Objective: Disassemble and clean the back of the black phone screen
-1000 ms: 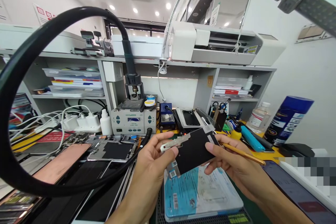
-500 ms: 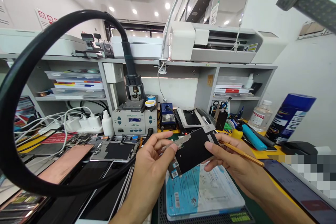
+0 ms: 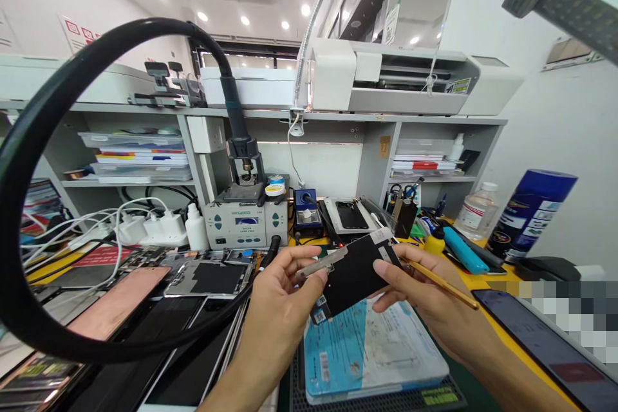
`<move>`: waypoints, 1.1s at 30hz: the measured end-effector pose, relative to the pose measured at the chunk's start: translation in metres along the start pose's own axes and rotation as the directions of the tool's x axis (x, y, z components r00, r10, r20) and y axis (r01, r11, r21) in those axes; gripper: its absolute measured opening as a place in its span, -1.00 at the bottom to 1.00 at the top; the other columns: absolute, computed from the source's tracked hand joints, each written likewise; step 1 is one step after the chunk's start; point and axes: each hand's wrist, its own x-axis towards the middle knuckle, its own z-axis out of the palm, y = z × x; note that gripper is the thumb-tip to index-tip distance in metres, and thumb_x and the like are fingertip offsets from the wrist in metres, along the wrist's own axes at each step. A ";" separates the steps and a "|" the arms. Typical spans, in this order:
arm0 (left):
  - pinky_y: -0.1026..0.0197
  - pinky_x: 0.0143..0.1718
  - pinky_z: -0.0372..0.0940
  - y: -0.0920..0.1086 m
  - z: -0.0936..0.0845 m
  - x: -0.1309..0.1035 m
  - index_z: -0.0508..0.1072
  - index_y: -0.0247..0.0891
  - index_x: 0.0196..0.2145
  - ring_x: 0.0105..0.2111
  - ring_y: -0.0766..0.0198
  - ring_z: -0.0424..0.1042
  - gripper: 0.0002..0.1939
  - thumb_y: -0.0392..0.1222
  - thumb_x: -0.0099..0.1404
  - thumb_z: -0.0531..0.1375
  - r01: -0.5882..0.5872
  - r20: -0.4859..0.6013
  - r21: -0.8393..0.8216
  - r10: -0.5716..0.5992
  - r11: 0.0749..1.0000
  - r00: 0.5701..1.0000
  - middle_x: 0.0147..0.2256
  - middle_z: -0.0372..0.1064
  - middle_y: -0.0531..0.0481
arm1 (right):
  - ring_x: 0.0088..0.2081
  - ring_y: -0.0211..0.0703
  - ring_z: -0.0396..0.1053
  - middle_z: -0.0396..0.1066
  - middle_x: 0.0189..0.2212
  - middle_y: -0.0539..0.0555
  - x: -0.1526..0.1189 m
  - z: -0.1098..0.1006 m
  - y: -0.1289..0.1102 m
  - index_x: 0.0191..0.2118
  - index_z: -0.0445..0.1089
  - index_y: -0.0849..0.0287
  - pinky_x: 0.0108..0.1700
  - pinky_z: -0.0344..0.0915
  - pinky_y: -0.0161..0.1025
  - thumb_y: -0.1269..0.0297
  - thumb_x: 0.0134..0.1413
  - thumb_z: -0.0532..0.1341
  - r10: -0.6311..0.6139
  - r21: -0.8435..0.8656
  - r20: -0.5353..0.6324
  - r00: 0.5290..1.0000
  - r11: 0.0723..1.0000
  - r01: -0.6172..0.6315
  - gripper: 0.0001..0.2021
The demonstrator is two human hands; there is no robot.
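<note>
Both hands hold up a phone screen (image 3: 355, 280), its black back facing me and tilted up at the right, with small printed code labels at the lower left corner. My left hand (image 3: 292, 293) is closed on its left edge, thumb in front, beside a narrow silvery strip (image 3: 328, 262) along the upper edge. My right hand (image 3: 418, 277) pinches the right end, thumb lying on the black back. A slim golden-orange stick-like tool (image 3: 447, 284) also sits in the right hand; its other end is hidden. Below the screen lies a blue and white box (image 3: 376, 360).
A thick black hose (image 3: 14, 206) loops across the left side from the hot-air station (image 3: 246, 225). Several phone parts and panels cover the left bench, including a pink-gold panel (image 3: 120, 299). At right stand a clear bottle (image 3: 477, 211), a blue spray can (image 3: 533, 215) and a dark-screened device (image 3: 535, 341).
The whole view has shifted slightly. The silvery strip now looks flatter along the screen's upper edge. Both hands keep their hold on the phone screen.
</note>
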 end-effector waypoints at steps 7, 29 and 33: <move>0.25 -0.17 0.30 0.001 0.000 0.000 0.44 -0.22 -0.14 -0.21 0.23 0.50 -0.74 -0.13 0.23 0.32 -0.004 -0.010 0.010 0.004 1.000 1.000 -0.21 0.56 -0.01 | -0.42 -0.01 0.59 0.58 -0.31 0.07 -0.002 -0.001 -0.004 -0.22 0.46 0.15 -0.33 0.49 -0.18 0.00 0.16 0.30 0.000 -0.058 -0.025 1.000 0.998 -0.001 -0.71; 0.23 -0.16 0.30 0.001 0.002 0.000 0.43 -0.23 -0.09 -0.21 0.22 0.49 -0.66 -0.12 0.20 0.36 0.017 -0.031 -0.041 -0.018 0.999 0.999 -0.27 0.53 0.00 | -0.36 0.02 0.57 0.53 -0.35 0.06 0.002 -0.001 0.000 -0.16 0.43 0.14 -0.31 0.51 -0.11 0.03 0.11 0.34 0.017 0.061 -0.045 0.999 0.998 -0.014 -0.69; 0.23 -0.23 0.31 0.001 0.005 0.000 0.45 -0.23 -0.10 -0.27 0.23 0.48 -0.61 -0.13 0.13 0.40 0.084 -0.040 -0.128 -0.089 0.988 0.995 -0.31 0.50 0.02 | -0.35 0.00 0.55 0.53 -0.29 0.08 0.005 -0.002 0.001 -0.02 0.36 0.13 -0.28 0.52 -0.06 0.05 0.05 0.39 0.032 0.125 -0.145 0.989 0.992 -0.014 -0.56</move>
